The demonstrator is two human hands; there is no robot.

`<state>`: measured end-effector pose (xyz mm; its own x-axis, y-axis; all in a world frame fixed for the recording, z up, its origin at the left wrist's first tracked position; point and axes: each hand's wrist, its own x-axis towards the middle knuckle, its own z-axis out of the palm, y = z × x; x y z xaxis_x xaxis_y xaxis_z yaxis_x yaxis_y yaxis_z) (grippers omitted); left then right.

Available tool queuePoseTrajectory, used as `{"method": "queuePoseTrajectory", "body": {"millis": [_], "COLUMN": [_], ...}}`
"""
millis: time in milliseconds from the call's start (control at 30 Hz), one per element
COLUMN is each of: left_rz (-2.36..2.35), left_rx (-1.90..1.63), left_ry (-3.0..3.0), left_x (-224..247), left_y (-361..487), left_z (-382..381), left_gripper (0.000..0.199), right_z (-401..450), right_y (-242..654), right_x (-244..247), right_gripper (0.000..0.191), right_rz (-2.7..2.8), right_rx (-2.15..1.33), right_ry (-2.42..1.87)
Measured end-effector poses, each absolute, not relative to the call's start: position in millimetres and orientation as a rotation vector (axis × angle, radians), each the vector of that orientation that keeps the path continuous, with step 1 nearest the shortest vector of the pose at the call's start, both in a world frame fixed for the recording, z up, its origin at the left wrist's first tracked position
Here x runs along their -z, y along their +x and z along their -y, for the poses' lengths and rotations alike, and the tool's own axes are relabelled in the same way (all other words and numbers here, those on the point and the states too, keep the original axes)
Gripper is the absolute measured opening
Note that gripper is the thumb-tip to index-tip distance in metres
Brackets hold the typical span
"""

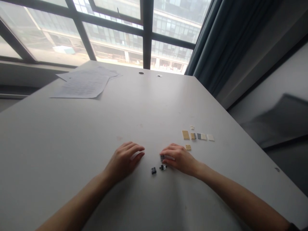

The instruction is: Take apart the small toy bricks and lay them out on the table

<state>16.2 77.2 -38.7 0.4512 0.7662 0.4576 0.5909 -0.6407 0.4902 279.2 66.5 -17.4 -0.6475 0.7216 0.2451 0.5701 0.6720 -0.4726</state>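
Note:
My left hand (127, 158) rests over the white table with thumb and fingers apart and nothing between them. My right hand (176, 157) has its thumb and fingertips around a small grey studded building brick (162, 158), which they partly cover. Just below those fingertips lies a small black and white piece (163, 167) with pegs sticking out at its sides. To the left of that piece, between the two hands, sits a black studded brick (153, 170). A tan studded plate (188, 147) lies just behind my right hand.
Beyond my right hand lie a larger tan plate (185, 135), a tan and grey plate (193, 136), a grey and cream plate (201, 136), a smooth white tile (210, 137) and a small cream piece (192, 127). Papers (84, 85) lie at the table's far left.

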Motion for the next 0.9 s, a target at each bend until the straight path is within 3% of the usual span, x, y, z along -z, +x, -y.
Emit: {"method": "queuePoseTrajectory", "body": {"millis": [667,900], "left_rz": [-1.111,-1.09], "left_rx": [-0.973,-0.96], "left_ry": [2.555,2.562], "left_x": [43,45], "left_y": [17,15], "left_z": [-77,-78], "left_gripper": [0.011,0.011], "right_z": [-69,-64], "right_y": [271,310], "right_x": [26,3], "right_gripper": [0.013,0.013], "right_rz": [2.517,2.294], "right_rx": [-0.499,-0.409], "right_ry": [-0.934,-1.035]}}
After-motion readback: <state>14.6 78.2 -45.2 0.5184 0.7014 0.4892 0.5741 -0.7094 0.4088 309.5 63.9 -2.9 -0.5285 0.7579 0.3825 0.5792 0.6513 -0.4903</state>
